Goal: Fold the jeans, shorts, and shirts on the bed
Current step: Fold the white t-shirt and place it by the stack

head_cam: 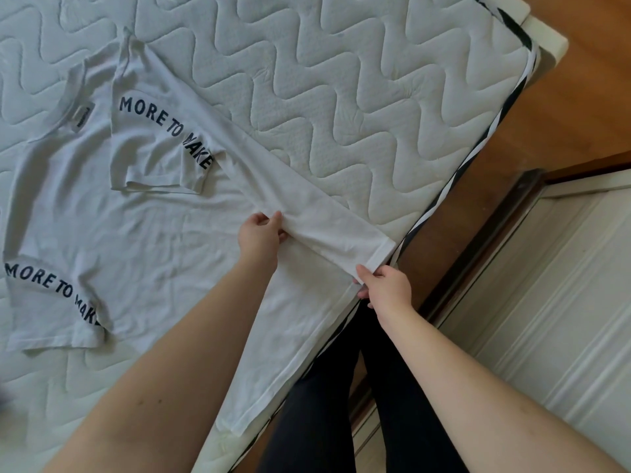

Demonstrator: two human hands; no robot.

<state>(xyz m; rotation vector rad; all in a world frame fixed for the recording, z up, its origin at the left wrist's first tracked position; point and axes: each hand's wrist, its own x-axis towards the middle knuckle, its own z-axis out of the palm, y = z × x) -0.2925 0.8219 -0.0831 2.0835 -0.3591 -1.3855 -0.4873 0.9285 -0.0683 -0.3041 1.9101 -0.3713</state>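
Shirt (143, 233): white, "MORE TO MAKE" sleeves, right side folded over.
Left hand (261, 235): pinching the fold.
Right hand (386, 285): gripping near hem.

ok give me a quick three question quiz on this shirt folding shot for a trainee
1. True or false: the far sleeve is folded in over the shirt.
2. Which hand pinches the hem corner by the mattress edge: A) left hand B) right hand
3. Fill in: the sleeve print reads "MORE TO ____".

Key: 1 true. 2 B; the left hand grips the folded edge further up. 3 MAKE.
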